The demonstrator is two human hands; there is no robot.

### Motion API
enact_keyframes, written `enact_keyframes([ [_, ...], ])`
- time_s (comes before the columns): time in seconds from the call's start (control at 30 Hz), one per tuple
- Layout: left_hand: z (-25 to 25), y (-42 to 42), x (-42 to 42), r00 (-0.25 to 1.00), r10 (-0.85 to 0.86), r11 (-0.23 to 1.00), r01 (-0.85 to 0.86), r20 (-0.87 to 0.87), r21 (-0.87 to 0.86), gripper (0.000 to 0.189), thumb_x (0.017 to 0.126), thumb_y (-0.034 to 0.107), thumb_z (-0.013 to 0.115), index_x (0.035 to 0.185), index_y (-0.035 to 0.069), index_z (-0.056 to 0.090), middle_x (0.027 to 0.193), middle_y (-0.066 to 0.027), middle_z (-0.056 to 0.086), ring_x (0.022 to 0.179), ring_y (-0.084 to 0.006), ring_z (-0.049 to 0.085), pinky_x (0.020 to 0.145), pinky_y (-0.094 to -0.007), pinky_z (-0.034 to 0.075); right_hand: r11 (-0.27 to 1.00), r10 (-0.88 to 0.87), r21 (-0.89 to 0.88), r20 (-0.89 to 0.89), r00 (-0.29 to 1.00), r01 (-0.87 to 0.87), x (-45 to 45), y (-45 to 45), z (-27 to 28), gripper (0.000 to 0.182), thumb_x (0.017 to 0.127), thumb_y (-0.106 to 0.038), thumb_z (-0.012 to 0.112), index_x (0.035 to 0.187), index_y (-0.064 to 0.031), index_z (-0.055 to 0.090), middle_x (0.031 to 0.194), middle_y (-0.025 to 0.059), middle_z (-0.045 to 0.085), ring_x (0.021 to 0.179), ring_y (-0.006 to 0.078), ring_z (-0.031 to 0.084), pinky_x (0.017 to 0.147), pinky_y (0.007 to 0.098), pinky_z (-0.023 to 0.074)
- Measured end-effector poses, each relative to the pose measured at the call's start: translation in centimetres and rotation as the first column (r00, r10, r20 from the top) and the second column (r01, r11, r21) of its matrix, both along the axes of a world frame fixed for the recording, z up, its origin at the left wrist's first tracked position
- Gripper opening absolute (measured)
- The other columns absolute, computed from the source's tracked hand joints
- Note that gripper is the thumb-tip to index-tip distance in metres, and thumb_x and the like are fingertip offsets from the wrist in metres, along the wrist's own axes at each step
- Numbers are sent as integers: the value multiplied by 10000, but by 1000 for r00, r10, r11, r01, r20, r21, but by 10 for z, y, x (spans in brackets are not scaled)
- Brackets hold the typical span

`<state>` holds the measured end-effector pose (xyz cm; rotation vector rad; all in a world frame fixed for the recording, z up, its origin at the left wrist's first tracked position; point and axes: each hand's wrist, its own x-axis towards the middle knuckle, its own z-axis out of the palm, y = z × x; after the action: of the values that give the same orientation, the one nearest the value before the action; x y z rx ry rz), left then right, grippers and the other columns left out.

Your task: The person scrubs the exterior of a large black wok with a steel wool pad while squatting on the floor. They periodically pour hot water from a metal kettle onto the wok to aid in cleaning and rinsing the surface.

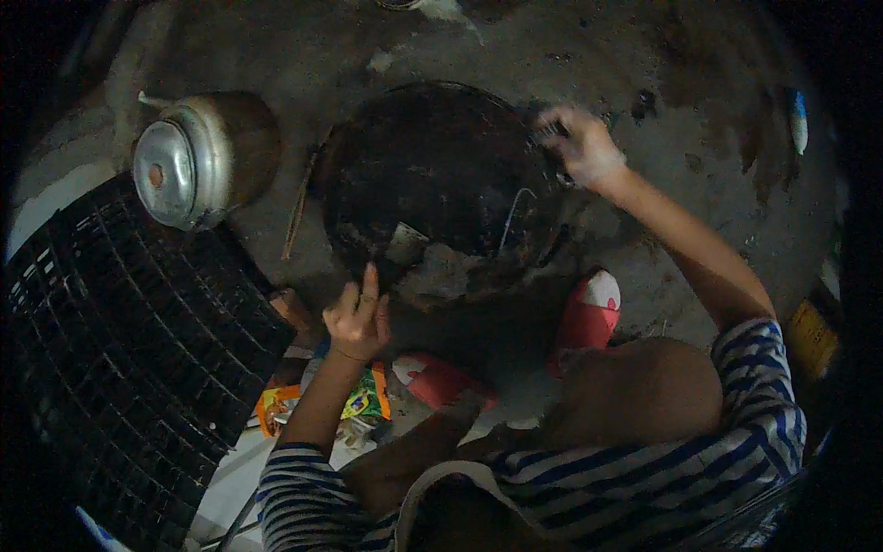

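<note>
A large, round, blackened vessel [428, 165] sits on the floor before me; its exact kind is hard to tell in the dim light. My right hand [586, 148] is at its right rim, fingers curled and blurred by motion. Something dark shows by those fingertips, but whether they grip it is unclear. My left hand [359, 317] is just off the near left edge, with one finger pointing towards the rim and nothing visible in it. A thin bent metal hook [514, 217] and a pale flat piece [408, 238] show at the vessel's near side.
To the left, a metal kettle [227, 152] with a shiny lid stands near a black plastic crate [138, 331]. Thin sticks [298, 214] lie beside the vessel. Colourful packets [365, 397] are below my left forearm. My feet wear red slippers [590, 314]. A yellow object [814, 338] lies far right.
</note>
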<state>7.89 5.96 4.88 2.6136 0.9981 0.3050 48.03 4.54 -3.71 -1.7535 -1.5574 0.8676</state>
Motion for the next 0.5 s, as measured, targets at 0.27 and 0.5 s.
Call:
enact_keyframes([
  [0.27, -1, -1, -4, 1000, -3, 1000, 3, -26, -10, 483, 733, 56, 659, 1200, -40, 585, 789, -197, 563, 493, -256, 533, 432, -337, 424, 991, -12, -136, -116, 993, -4, -4, 10, 7, 203, 835, -47, 598, 1038, -40, 593, 1038, 175, 623, 974, 325, 598, 838, 366, 470],
  [0.5, -6, -1, -3, 999, -45, 999, 46, -20, 23, 481, 761, 91, 647, 1220, -33, 573, 818, -194, 587, 507, -264, 554, 442, -332, 434, 982, -90, -160, 59, 994, 98, -9, 60, -18, 237, 834, -14, 580, 1064, -66, 604, 1046, 180, 629, 944, 300, 623, 835, 368, 477],
])
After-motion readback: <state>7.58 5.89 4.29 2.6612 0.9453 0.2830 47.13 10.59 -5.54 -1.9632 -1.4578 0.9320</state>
